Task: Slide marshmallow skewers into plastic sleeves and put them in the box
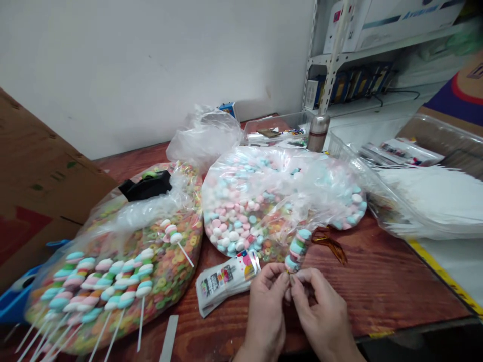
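A candy skewer [297,250] of pink, blue and green pieces, in what looks like clear wrap, stands upright between both hands. My left hand [267,306] pinches its lower end from the left. From the right, my right hand [320,311] closes its thumb and fingers at the same spot, fingertips nearly touching. The stick below is hidden by the fingers. Just left of my left hand lies a stack of printed bags [222,281]. Gold twist ties [330,243] lie right of the skewer.
Several candy skewers [109,281] rest on a bag of ring candies [184,216] at left, with a black tape dispenser [146,186]. Behind my hands is a marshmallow bag [234,216]. A clear bin [400,211] holds white sticks [437,191] at right. A metal bottle [318,133] stands behind.
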Demonstrator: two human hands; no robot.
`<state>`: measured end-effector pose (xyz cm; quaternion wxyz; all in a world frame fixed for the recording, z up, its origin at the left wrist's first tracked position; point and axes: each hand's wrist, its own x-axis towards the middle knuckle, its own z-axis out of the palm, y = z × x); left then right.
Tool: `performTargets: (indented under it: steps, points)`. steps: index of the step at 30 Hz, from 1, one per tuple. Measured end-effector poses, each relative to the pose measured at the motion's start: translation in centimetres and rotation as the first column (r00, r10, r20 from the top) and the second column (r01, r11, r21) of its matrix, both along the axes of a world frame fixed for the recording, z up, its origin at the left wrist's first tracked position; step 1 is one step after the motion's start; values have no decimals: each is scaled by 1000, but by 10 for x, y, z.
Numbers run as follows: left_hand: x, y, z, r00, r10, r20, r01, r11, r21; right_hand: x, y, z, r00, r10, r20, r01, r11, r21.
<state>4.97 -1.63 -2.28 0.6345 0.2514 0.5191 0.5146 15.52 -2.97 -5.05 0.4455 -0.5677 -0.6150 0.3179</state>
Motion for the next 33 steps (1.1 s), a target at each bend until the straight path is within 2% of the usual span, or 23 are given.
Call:
performTargets:
  steps: [2,4,10,13,15,17,20,21,23,26,28,29,31,33]
  points:
    - [4,1,0,973,28,229,-18,999,-43,0,4,3,981,4,-196,-33,989,-145]
    - [6,1,-2,944,31,328,-18,999,-45,2,7,6,967,12,-255,-60,982,-180]
    - [8,-2,-6,941,72,330,-79,997,6,8,11,10,990,135,-31,-137,988,-75]
    - [7,-4,-8,941,54,334,-66,998,24,10,12,16,980,184,-81,-192,977,-95]
    - [2,-3,-7,951,-17,308,-5,998,70,13,12,21,967,222,-128,-235,966,-104]
    - [-7,-1,-1,959,-146,242,113,983,146,18,12,27,960,260,-108,-271,957,-103]
    - [-26,4,17,934,-357,18,343,909,238,27,9,32,936,349,-41,-351,929,-121]
    - [-31,4,23,909,-406,-91,415,874,250,31,9,32,929,369,-38,-371,920,-129]
    - [-40,4,34,815,-458,-355,555,793,251,37,8,34,924,377,-70,-383,911,-152]
    - [-43,1,36,612,-382,-693,687,691,226,42,7,39,924,335,-182,-369,906,-209]
    - [-40,-2,31,541,-266,-798,683,693,231,39,4,42,893,302,-333,-399,874,-277]
    - [-38,-2,28,538,-210,-816,656,713,249,36,2,43,862,267,-431,-421,850,-315]
    - [-35,-3,26,581,-153,-799,598,746,292,28,-3,42,764,159,-626,-484,782,-393]
    - [-32,-3,28,655,-197,-729,575,756,312,22,-6,39,653,18,-757,-539,713,-448]
